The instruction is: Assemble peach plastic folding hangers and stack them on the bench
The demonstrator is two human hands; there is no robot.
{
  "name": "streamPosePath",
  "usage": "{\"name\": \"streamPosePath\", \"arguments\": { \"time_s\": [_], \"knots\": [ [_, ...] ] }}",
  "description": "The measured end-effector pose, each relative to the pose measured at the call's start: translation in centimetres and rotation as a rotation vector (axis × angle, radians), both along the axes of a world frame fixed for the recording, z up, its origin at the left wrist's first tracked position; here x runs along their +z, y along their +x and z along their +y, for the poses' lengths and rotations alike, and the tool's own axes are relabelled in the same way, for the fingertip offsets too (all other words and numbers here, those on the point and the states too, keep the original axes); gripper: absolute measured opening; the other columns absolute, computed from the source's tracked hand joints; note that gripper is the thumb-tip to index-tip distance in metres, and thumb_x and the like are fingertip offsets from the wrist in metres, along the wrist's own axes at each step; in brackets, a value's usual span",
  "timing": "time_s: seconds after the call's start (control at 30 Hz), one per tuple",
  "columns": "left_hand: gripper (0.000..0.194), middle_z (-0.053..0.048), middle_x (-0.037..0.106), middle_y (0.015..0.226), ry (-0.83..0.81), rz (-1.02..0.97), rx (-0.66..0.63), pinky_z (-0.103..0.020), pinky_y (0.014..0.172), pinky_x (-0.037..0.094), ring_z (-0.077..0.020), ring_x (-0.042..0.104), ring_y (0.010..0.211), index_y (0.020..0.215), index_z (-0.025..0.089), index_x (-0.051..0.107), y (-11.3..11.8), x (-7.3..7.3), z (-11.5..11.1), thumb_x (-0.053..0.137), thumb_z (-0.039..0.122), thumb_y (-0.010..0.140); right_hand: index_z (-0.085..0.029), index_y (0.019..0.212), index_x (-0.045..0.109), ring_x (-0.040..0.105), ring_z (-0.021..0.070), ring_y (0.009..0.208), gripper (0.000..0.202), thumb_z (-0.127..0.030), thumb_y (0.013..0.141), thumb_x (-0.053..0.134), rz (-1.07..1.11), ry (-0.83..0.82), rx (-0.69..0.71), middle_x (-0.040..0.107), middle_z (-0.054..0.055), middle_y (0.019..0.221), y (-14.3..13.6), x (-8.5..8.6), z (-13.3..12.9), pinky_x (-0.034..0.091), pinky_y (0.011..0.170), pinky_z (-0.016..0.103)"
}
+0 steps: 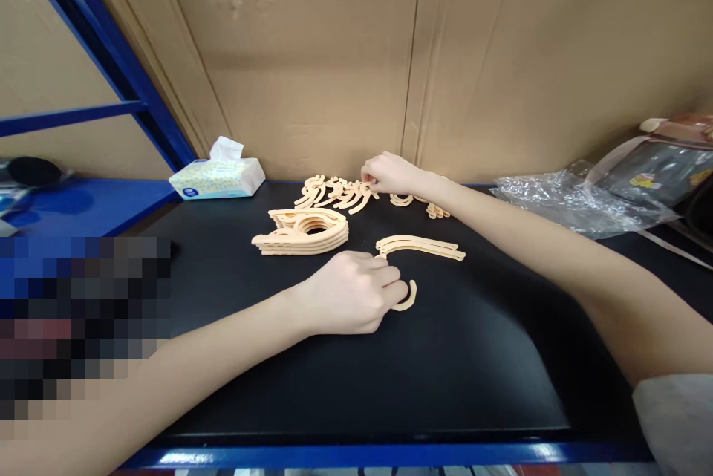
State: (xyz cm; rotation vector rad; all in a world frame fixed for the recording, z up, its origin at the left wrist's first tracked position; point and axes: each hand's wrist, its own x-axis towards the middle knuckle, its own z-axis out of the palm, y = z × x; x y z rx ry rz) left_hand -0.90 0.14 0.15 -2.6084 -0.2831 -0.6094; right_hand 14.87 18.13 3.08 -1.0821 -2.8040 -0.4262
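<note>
My left hand is closed near the middle of the black table, and a cream hook-shaped piece sticks out from under its fingers. Just beyond it lie cream curved strips, side by side. A stack of cream folded hanger-like pieces rests to the left of them. At the back, my right hand has its fingers pinched at a pile of small curved cream pieces; what they grip is too small to make out. More small cream pieces lie beneath the right forearm.
A tissue box stands at the back left. Crumpled clear plastic and a transparent bottle are at the right. Cardboard rises behind the table, and a blue metal edge runs along its front.
</note>
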Motion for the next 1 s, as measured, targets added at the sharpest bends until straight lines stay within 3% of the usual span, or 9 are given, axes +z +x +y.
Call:
{"name": "streamPosePath", "arguments": {
  "time_s": [0.13, 0.37, 0.6, 0.83, 1.0],
  "knots": [
    [0.025, 0.001, 0.054, 0.059, 0.002, -0.001, 0.002, -0.027, 0.050, 0.034, -0.0131, 0.046, 0.053, 0.062, 0.017, 0.053, 0.0, 0.0, 0.0, 0.039, 0.001, 0.075, -0.010, 0.097, 0.068, 0.060, 0.0195, 0.079, 0.026, -0.015, 0.079, 0.051, 0.039, -0.068, -0.042, 0.070, 0.011, 0.092, -0.2, 0.0, 0.2, 0.034, 0.065, 0.028],
    [0.024, 0.001, 0.054, 0.059, -0.001, 0.004, 0.004, -0.027, 0.051, 0.035, -0.0134, 0.047, 0.053, 0.063, 0.017, 0.052, -0.1, 0.0, -0.1, 0.039, 0.001, 0.076, -0.015, 0.110, 0.068, 0.061, 0.0212, 0.090, 0.032, -0.021, 0.079, 0.060, 0.051, -0.189, -0.046, 0.070, 0.011, 0.105, -0.4, 0.5, 1.3, 0.039, 0.074, 0.028],
    [0.025, 0.001, 0.053, 0.059, 0.007, 0.008, 0.006, -0.027, 0.052, 0.034, -0.0134, 0.048, 0.053, 0.063, 0.017, 0.050, 0.0, 0.0, -0.2, 0.038, 0.001, 0.077, -0.014, 0.103, 0.071, 0.063, 0.0173, 0.085, 0.026, -0.015, 0.080, 0.058, 0.034, -0.334, -0.054, 0.072, 0.008, 0.102, -0.2, 0.7, 2.2, 0.042, 0.071, 0.025],
    [0.024, 0.001, 0.054, 0.059, 0.001, 0.004, 0.002, -0.027, 0.052, 0.035, -0.0132, 0.048, 0.053, 0.063, 0.017, 0.051, 0.0, 0.0, -0.1, 0.038, 0.001, 0.076, -0.015, 0.099, 0.067, 0.060, 0.0148, 0.082, 0.020, -0.017, 0.080, 0.059, 0.062, -0.356, -0.038, 0.070, 0.007, 0.100, 0.6, 0.9, 2.1, 0.039, 0.067, 0.023],
    [0.023, 0.001, 0.054, 0.059, 0.002, 0.024, 0.009, -0.027, 0.052, 0.034, -0.0133, 0.050, 0.054, 0.065, 0.017, 0.050, -0.1, 0.1, -0.2, 0.038, 0.001, 0.077, -0.015, 0.092, 0.064, 0.057, 0.0146, 0.077, 0.014, -0.019, 0.082, 0.056, 0.106, -0.290, -0.019, 0.068, 0.006, 0.091, 2.1, 2.2, -0.2, 0.036, 0.064, 0.024]
  ]
}}
